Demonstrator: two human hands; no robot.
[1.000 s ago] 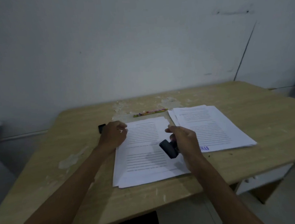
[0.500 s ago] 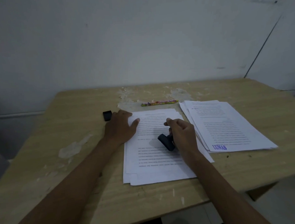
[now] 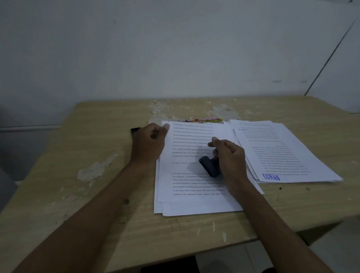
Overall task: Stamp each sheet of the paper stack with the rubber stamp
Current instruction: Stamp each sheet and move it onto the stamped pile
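Observation:
A stack of printed white sheets (image 3: 189, 189) lies in the middle of the wooden table. My right hand (image 3: 230, 161) grips a dark rubber stamp (image 3: 209, 166), held tilted just over the top sheet. My left hand (image 3: 149, 142) rests at the stack's far left corner, its fingers curled with the thumb on the paper's edge. To the right lies a second pile of sheets (image 3: 287, 150); its top sheet carries a blue "LUNAS" stamp mark (image 3: 271, 177) near its front edge.
A small black object (image 3: 134, 130) lies on the table (image 3: 95, 212) just behind my left hand, partly hidden. A colourful pencil (image 3: 203, 120) lies beyond the stack. The tabletop has patches of peeled surface. A white wall stands close behind the table.
My left hand slid up to the stack's far left corner. My right hand with the stamp moved slightly nearer over the top sheet. The camera tilted down.

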